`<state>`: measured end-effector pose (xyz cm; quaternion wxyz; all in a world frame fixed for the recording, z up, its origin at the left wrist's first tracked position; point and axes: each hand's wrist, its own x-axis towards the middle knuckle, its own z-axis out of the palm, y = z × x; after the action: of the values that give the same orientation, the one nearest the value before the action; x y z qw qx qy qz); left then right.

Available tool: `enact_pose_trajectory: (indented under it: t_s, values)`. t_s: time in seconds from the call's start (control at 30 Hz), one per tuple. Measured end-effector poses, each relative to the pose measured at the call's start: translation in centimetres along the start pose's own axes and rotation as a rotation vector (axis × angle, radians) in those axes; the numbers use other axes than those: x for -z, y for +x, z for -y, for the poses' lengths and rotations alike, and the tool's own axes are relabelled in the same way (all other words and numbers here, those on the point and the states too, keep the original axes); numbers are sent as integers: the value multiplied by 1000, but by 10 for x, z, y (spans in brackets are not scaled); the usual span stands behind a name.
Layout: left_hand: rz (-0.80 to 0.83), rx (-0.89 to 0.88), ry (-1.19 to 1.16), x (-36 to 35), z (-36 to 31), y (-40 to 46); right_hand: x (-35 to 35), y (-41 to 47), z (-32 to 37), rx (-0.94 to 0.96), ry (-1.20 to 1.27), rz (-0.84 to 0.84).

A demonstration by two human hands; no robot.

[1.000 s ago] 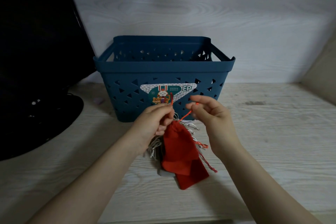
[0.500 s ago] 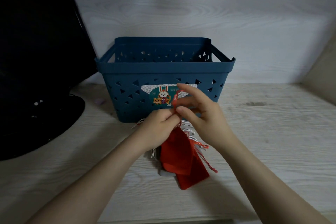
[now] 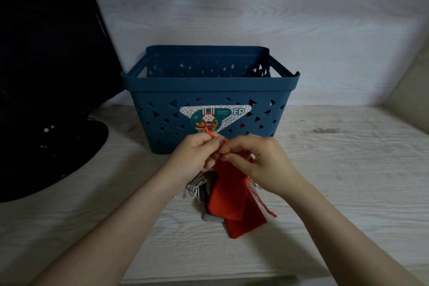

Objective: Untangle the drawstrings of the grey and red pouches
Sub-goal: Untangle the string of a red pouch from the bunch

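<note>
**Hands at the red drawstring, on a pale shelf in front of the basket**

Pale, whitewashed wood grain forms both the surface (image 3: 336,169) under your hands and the back wall (image 3: 232,7) behind it; the two meet in a straight line level with the lower half of the basket. At far right a beige panel (image 3: 413,90) slants in from the edge. At left a black, glossy object (image 3: 46,65) leans against the wall, with a rounded base spreading over the surface. A small pale lilac thing (image 3: 126,127), too blurred to identify, lies between that base and the basket.

A dark blue plastic basket (image 3: 162,90) with triangular cut-outs stands against the wall, carrying a label marked "EP" on its near face.

Just in front of it, your left hand (image 3: 192,158) and right hand (image 3: 262,165) meet fingertip to fingertip. Both pinch the red drawstring (image 3: 210,133), a short loop of which rises above your left fingers. The red pouches (image 3: 232,199) hang below your hands and trail onto the surface, one overlapping another. A frayed red cord end (image 3: 267,206) runs along their right side. The grey pouch (image 3: 205,189) lies mostly hidden beneath them, with its pale grey drawstrings (image 3: 193,186) bunched at the left, below your left wrist.
</note>
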<state>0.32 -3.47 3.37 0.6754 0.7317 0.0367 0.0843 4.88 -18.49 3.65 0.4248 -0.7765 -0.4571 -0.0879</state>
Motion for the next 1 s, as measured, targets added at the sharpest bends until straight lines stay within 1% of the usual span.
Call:
enact_pose_trajectory:
  t_s: [0.03,0.07,0.17,0.2,0.23,0.3,0.37,0.47,0.57,0.67,0.73,0.8,0.9,0.97,1.0]
  values:
    - [9,-7,7,0,0,-1,-1,-1,1,-20,42,11]
    - [18,-14,3,1,0,-1,-1,-1,3,-49,85,-15]
    - [66,-11,-46,4,-3,-2,1,4,0,-173,109,-198]
    - [87,-11,-47,4,-4,-2,2,5,-2,-205,128,-214]
    - [102,-13,-44,5,-5,-2,1,7,-4,-235,163,-191]
    - [121,-35,-37,6,-6,-1,0,7,-5,-280,278,-91]
    - [133,-62,-19,8,-6,1,-3,6,-4,-282,382,-37]
    - [109,-65,32,9,-5,2,-6,3,-5,-271,397,-79]
    - [66,-65,60,10,-5,3,-4,4,-6,-289,378,-87]
    - [85,-111,123,12,-6,3,2,7,-3,-333,473,-119]
    - [45,-142,170,10,-7,4,4,7,-1,-347,540,-119]
    - [-41,-210,261,7,-7,5,2,5,2,-357,589,-97]
    - [-195,-457,578,3,-5,5,-3,2,5,-346,602,-58]
    - [-242,-615,673,3,-3,4,-4,2,4,-374,632,-54]
    - [-249,-660,683,3,-3,4,-4,2,4,-398,653,-67]
